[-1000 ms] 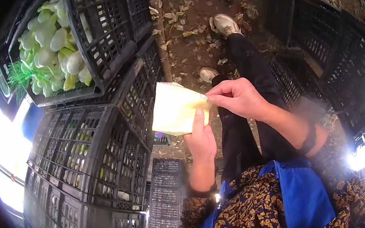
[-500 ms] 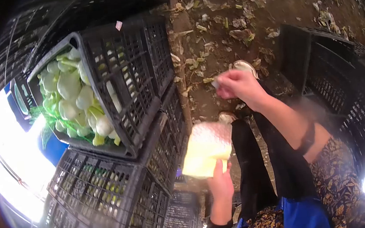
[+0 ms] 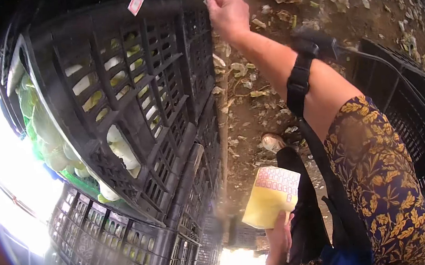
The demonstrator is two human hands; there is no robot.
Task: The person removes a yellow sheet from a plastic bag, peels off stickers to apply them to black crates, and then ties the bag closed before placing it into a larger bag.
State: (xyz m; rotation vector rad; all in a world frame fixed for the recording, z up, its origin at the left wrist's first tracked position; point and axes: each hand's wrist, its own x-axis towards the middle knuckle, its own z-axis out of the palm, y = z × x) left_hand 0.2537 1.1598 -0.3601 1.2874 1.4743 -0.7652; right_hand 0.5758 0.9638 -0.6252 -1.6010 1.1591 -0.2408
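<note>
A yellow sheet (image 3: pixel 267 204) with rows of small red-bordered white labels is held in my left hand (image 3: pixel 280 235), the thumb on its face. My right hand (image 3: pixel 230 16) is reached out at the top, its fingers pinched on a tiny piece, probably a label, at the upper edge of a black crate (image 3: pixel 165 80). One white and red label (image 3: pixel 135 5) is stuck on that crate's rim. Pale green bulb vegetables (image 3: pixel 49 131) show at the crate's open side and through its slots.
More black crates (image 3: pixel 105 247) with vegetables are stacked below, at the lower left. Another black crate (image 3: pixel 402 112) stands on the right. Dry leaves and scraps lie over the brown ground (image 3: pixel 271 100). A shoe (image 3: pixel 272 142) shows near the middle.
My right hand has moved up and left to the crate's edge, its arm stretched out. The view has come closer to the crate. My left hand and the sheet now appear lower and further right.
</note>
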